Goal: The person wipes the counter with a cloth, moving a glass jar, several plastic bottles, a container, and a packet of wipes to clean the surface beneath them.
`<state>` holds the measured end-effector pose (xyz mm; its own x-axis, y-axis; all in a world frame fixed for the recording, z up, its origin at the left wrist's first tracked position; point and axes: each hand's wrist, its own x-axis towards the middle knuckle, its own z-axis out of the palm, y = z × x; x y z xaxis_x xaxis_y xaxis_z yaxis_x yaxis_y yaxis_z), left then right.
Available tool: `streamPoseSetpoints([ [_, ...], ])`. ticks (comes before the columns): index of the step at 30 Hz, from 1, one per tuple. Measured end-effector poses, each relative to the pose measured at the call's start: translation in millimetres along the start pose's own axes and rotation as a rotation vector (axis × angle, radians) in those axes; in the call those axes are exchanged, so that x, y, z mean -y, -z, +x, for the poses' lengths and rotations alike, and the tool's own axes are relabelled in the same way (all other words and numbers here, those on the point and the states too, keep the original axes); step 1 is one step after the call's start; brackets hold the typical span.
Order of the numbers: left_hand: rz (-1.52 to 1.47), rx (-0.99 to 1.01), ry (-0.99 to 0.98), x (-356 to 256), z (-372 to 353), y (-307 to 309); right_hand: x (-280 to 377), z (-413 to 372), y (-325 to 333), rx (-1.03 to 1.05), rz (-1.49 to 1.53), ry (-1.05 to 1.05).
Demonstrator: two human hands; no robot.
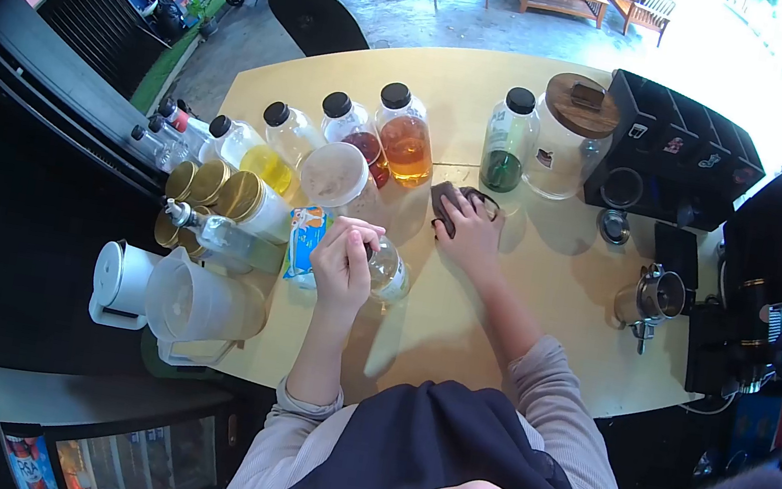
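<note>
My left hand [344, 266] is closed around the capped top of a clear bottle [390, 280] that appears tilted over the table. Farther forward and to the right, my right hand [471, 236] presses down on a bunched dark brown cloth [444, 195], its fingers over the fabric. Just left of the bottle lies a blue-and-white packet [306, 237], partly hidden by my left hand. A tub with a whitish lid [334, 173] stands behind that hand. Beyond the cloth is a black-capped bottle of green liquid [506, 145].
Black-capped bottles with amber [405, 151] and yellow liquid [267, 163] line the far left. Gold-lidded jars [258, 207] and a plastic pitcher [205, 303] crowd the left edge. A wood-lidded jar [558, 153], black organizer [678, 151] and metal-handled cup [651, 299] stand right.
</note>
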<state>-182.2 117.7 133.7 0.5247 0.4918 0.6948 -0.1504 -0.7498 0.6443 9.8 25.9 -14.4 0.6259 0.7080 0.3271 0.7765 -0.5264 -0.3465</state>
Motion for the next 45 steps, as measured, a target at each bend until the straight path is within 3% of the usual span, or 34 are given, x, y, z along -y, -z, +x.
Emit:
streamPoseSetpoints([
  [4, -0.002, 0.000, 0.003, -1.3, 0.4, -0.1, 2.4, -28.1, 6.2, -0.047, -0.122, 0.007],
  [11, 0.014, -0.020, 0.033, -4.2, -0.4, -3.5, 2.3, -91.5, 57.9, 0.152, 0.021, 0.231],
  [13, 0.027, -0.025, 0.029, -4.6, 0.2, -5.0, -8.0, -94.6, 54.0, 0.005, 0.119, 0.330],
  [21, 0.026, -0.020, 0.018, -3.3, 3.2, -8.9, 1.0, -33.5, -3.4, -0.021, 0.134, 0.311],
  [24, 0.022, -0.024, 0.025, -4.2, 2.5, -7.6, 16.0, -26.6, -5.2, 0.109, 0.264, 0.498],
  [31, -0.013, 0.016, 0.009, -0.7, -3.8, 1.2, -3.8, -69.6, 11.7, 0.204, 0.349, 0.568],
  [35, -0.015, 0.012, 0.003, -3.1, -1.5, -0.1, -23.8, -80.4, 40.4, 0.218, 0.264, 0.512],
  [38, -0.016, 0.010, 0.018, -3.5, -3.1, 0.2, -33.5, -81.0, 52.3, 0.113, 0.165, 0.215],
  [41, -0.022, 0.006, 0.020, -3.2, -2.6, -0.4, -22.5, -85.6, 57.5, -0.022, 0.166, 0.210],
  [45, -0.025, 0.015, 0.029, -3.2, -3.2, 0.4, -7.9, -97.4, 34.3, 0.078, 0.038, 0.220],
])
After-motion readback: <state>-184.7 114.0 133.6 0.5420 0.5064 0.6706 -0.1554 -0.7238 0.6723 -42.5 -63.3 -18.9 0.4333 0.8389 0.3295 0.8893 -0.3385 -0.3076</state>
